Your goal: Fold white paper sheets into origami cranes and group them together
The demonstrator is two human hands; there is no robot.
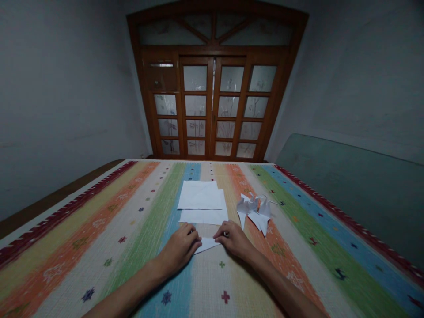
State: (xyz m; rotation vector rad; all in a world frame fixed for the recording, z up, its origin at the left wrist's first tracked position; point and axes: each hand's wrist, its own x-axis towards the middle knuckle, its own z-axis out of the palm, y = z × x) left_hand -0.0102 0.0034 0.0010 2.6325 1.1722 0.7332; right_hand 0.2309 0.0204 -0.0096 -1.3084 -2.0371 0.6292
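A small folded piece of white paper [206, 245] lies on the tablecloth between my two hands. My left hand [183, 243] has its fingers closed on the paper's left end. At the right end, my right hand [233, 237] pinches the paper between thumb and fingers. Parts of the paper are hidden under both hands. Just beyond them lie white paper sheets [200, 194], overlapping, one set slightly askew. To the right of the sheets sit several folded white paper figures [260, 216] with pointed ends, grouped close together.
The table is covered by a striped, multicoloured tablecloth [132, 229] with small woven motifs. A greenish panel [347, 185] stands along the right side. Beyond the far table edge is a wooden door [212, 106] with glass panes, between pale walls.
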